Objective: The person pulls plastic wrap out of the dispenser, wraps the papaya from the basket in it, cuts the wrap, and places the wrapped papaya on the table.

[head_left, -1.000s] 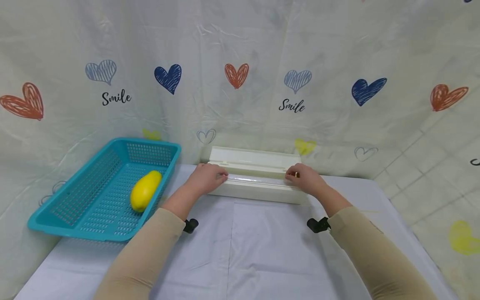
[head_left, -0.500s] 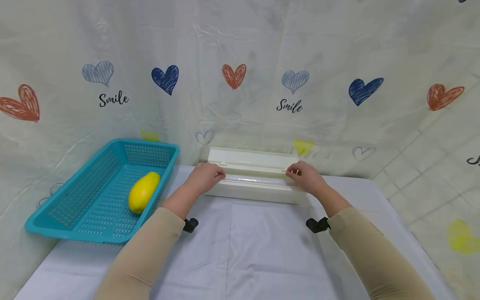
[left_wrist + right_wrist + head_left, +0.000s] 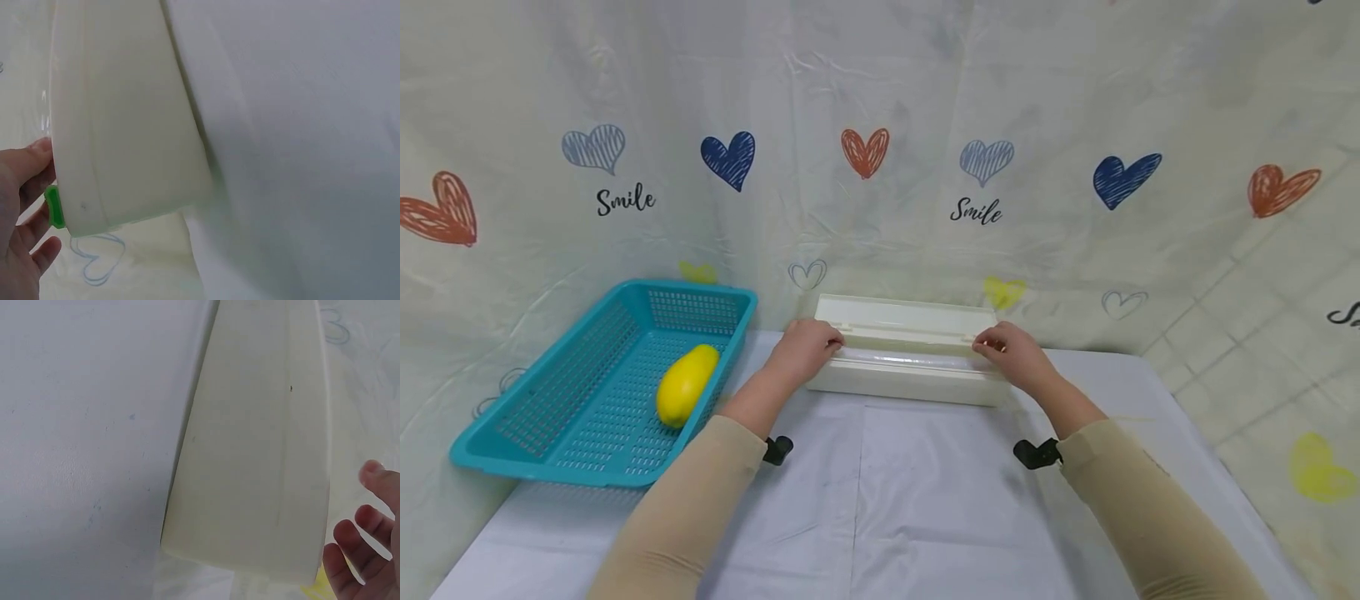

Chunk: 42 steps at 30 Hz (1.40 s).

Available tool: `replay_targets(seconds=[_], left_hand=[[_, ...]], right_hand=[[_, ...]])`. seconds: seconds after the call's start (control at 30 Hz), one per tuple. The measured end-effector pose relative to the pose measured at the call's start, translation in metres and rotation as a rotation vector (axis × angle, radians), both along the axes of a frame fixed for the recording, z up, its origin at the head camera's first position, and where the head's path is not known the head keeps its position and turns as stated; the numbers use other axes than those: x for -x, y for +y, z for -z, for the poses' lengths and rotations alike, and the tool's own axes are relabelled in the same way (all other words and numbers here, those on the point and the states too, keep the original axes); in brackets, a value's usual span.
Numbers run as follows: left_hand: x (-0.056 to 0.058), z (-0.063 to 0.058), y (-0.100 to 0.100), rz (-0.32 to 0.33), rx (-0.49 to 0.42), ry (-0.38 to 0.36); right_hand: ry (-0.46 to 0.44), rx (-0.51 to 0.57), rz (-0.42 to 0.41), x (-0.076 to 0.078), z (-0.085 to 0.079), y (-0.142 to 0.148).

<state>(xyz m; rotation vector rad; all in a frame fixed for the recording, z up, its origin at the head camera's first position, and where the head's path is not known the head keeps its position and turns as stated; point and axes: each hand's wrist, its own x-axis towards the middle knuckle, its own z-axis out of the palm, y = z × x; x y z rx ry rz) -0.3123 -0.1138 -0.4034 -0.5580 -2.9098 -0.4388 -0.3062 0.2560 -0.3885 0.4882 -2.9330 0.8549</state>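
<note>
A cream cling film dispenser (image 3: 910, 385) lies lengthwise at the back of the table, its lid (image 3: 906, 312) tipped back. Inside, clear cling film (image 3: 910, 360) shines on its roll. At the left end my left hand (image 3: 805, 348) pinches the film's edge between thumb and forefinger, with a green tab (image 3: 55, 206) beside the fingers. My right hand (image 3: 1013, 354) pinches at the film's right end, thumb against the forefinger, which the thumb mostly hides. Its other fingers (image 3: 350, 540) curl loosely beside the dispenser wall (image 3: 262, 456).
A turquoise perforated basket (image 3: 482, 454) stands on the left of the table, holding a yellow mango-like fruit (image 3: 687, 386). Behind the dispenser hangs a white curtain (image 3: 865, 75) printed with hearts. A white cloth (image 3: 925, 500) covers the table.
My left hand has slid slightly left and back toward the dispenser's end. The right hand stays almost in place. The head view has shifted a little.
</note>
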Motion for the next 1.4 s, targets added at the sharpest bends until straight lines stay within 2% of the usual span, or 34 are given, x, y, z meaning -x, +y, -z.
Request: replay_targets(seconds=[0.17, 0.47, 0.73, 0.83, 0.93, 1.07, 1.27, 1.4], left_hand=[[-0.001, -0.004, 0.0, -0.004, 0.023, 0.037], [0.0, -0.01, -0.001, -0.025, -0.035, 0.043], [0.002, -0.014, -0.003, -0.006, -0.056, 0.092], [0.003, -0.018, -0.004, 0.015, -0.089, 0.049], [0.004, -0.024, -0.006, 0.038, -0.118, -0.032], [0.003, -0.028, -0.008, 0.06, -0.103, -0.098], [0.002, -0.029, -0.01, 0.054, -0.084, -0.066], [0.002, -0.029, -0.008, 0.014, -0.094, -0.046]], right_hand=[[0.001, 0.01, 0.022, -0.003, 0.002, 0.002], [-0.003, 0.039, 0.076, -0.005, 0.005, -0.001], [-0.01, 0.054, 0.06, -0.005, 0.0, -0.001], [-0.021, 0.047, 0.037, -0.005, -0.003, -0.001], [-0.045, 0.035, 0.014, -0.006, -0.006, -0.001], [-0.07, 0.004, -0.004, -0.007, -0.009, -0.002], [-0.034, -0.08, -0.018, -0.005, -0.008, -0.003], [-0.002, -0.096, 0.028, -0.005, -0.006, -0.004]])
